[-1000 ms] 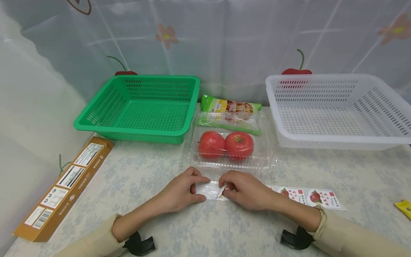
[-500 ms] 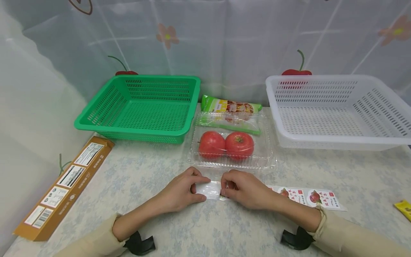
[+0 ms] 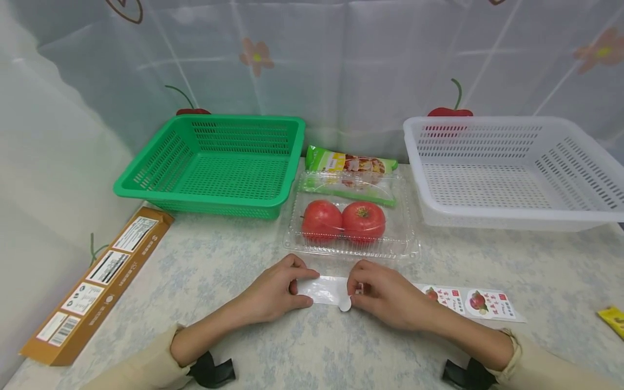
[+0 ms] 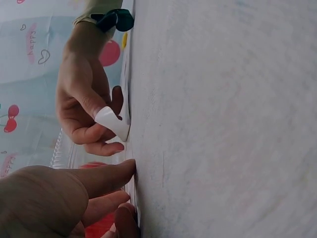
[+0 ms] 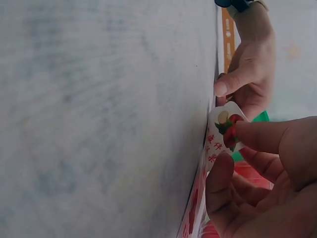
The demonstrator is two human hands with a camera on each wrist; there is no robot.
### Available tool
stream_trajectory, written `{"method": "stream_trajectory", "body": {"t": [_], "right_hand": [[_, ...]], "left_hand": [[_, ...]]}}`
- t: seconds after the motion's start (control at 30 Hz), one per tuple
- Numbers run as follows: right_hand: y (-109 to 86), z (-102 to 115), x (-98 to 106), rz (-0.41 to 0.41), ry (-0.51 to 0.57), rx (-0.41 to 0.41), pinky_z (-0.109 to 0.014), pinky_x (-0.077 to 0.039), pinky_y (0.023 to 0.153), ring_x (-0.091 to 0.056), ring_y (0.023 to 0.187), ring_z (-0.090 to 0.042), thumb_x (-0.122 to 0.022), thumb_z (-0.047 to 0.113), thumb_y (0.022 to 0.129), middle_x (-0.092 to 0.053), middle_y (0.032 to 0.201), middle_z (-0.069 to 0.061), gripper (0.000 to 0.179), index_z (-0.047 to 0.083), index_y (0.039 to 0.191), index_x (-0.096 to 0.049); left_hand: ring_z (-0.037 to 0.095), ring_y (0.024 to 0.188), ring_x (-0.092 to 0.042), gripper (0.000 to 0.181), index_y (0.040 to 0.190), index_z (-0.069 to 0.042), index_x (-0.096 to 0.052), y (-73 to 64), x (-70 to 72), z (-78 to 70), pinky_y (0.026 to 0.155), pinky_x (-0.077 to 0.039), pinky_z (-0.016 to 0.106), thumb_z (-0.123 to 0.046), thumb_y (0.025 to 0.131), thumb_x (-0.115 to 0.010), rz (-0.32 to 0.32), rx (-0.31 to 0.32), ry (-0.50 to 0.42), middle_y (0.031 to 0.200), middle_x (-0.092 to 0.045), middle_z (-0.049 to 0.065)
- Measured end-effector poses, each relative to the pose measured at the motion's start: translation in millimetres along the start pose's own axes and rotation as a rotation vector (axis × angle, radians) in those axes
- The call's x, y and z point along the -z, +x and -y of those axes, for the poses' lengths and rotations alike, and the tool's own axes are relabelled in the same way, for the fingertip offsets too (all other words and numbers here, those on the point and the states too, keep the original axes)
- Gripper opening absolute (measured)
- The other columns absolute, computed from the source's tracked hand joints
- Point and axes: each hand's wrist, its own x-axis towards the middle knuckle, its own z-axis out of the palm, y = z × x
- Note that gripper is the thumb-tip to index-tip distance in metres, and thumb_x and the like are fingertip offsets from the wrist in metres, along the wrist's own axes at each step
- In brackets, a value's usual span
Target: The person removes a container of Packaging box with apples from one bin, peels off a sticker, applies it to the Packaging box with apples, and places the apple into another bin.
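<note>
- The right hand (image 3: 387,298) is holding one sticker (image 5: 225,130) with its fingertips, in a narrow grip.
- The sticker is curving up at the strip (image 3: 324,290), between both hands; it is showing red fruit, green leaves and red characters, its white back facing the left hand.
- The left hand (image 3: 268,292) is pressing the strip's two long edges with thumb and forefinger, its grip fairly wide.
- Beyond the right hand, two printed labels (image 3: 489,303) are lying flat on the strip, their red and black characters too small to read.
- The surface (image 3: 273,346) underneath is carrying a pale cloth pattern with faint blue flowers.
- Behind the hands, one clear box (image 3: 400,246) is holding two red fruits (image 3: 363,221); one green packet (image 3: 319,158) is showing partly through its plastic, whether inside or behind cannot be told.
- Two baskets are flanking the box: one green basket (image 3: 195,196), one white basket (image 3: 517,213).
- One brown carton (image 3: 129,273) is lying at the left, bearing four white panels, the nearest including a barcode.
- One yellow packet (image 3: 613,318) is lying at the right edge.
- A grey curtain (image 3: 317,70) is hanging behind, printed with flowers and cherries; "happy" is showing in the left wrist view.
</note>
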Motion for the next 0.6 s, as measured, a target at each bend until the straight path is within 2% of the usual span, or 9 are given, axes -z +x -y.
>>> {"method": "stream_trajectory", "body": {"t": [0.1,0.27,0.6], "right_hand": [[-1.5,-0.6,1.3,0.019,0.034,0.029,-0.024,-0.045,0.065,-0.052,0.074,-0.007,-0.071,0.003,0.086,-0.055,0.083,0.015,0.024,0.025,0.085,-0.061],[-2.4,0.6,3.0,0.051,0.052,0.032,-0.023,-0.044,0.060,-0.050,0.067,-0.005,-0.071,0.005,0.088,-0.054,0.077,0.014,0.022,0.025,0.087,-0.062],[-4.1,5.3,7.9,0.007,0.029,0.023,-0.025,-0.047,0.059,-0.054,0.066,-0.006,-0.061,-0.004,0.087,-0.056,0.079,0.015,0.028,0.023,0.092,-0.059]], "left_hand": [[0.005,0.072,-0.049,0.043,0.125,-0.009,-0.068,0.1,-0.3,0.3,0.065,-0.044,0.025,-0.013,0.084,-0.080,0.002,0.009,0.004,0.105,-0.049,-0.004],[0.005,0.071,-0.049,0.043,0.125,-0.008,-0.068,-0.1,0.1,0.6,0.065,-0.043,0.026,-0.013,0.084,-0.080,0.000,0.003,0.000,0.106,-0.049,-0.003],[0.005,0.071,-0.048,0.043,0.125,-0.007,-0.067,-0.5,0.8,-1.1,0.064,-0.043,0.027,-0.014,0.085,-0.080,-0.002,-0.002,-0.002,0.107,-0.050,-0.002]]}}
